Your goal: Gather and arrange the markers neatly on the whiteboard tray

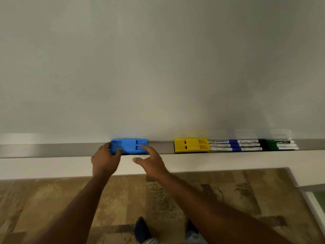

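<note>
Your left hand (pixel 105 160) has its grip closed on the left end of the blue eraser (pixel 129 146) on the whiteboard tray (pixel 52 149); your right hand (pixel 151 161) hovers wide at its right end. The markers (pixel 253 144) already lie stacked toward the tray's right end, beside the yellow eraser (pixel 191 144). Next, I'd judge, slide blue rightward to yellow.

Two erasers (pixel 129 146) (pixel 191 145) on tray (pixel 52 150), apart, markers (pixel 253 145) stacked just right of the right-hand one
</note>
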A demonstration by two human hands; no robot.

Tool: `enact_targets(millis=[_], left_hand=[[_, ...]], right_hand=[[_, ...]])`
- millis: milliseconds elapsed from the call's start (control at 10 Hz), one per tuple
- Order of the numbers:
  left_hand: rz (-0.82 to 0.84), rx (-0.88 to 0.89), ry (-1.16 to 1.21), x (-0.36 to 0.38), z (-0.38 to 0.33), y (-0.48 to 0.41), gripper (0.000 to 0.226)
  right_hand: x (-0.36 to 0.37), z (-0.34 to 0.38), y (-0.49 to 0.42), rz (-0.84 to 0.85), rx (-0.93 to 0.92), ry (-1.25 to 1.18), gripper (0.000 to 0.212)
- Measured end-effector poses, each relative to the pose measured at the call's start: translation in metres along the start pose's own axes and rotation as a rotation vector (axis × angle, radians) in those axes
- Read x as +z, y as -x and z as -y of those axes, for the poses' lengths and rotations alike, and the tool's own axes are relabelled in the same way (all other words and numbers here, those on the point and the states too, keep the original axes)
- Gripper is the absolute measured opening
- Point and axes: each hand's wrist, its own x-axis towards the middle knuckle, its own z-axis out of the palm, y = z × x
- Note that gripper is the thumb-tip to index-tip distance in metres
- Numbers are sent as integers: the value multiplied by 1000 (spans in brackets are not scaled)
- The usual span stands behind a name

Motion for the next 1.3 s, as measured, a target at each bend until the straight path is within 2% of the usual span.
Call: enact_targets(millis=[200,400,700,900,1000,1100,1300], left_hand=[[97,29,77,32,-44,17,53],[102,56,47,45,-63,23,53],[113,72,43,52,-69,25,55],[123,55,65,52,-73,28,55],[46,109,51,49,-76,29,51],[-13,251,40,45,-85,30,41],[147,607,82,53,-123,41,25]], right_hand=[[-37,-17,12,-120,30,80,73],[-57,-26,17,-119,-10,188,76],[-68,-37,17,-112,-151,522,71],[-78,-37,19,-97,-141,573,69],[-92,-34,24,-153,-222,561,56],[-116,-30,28,-210,-283,521,39],[-170,-33,33,-230,-329,723,23]])
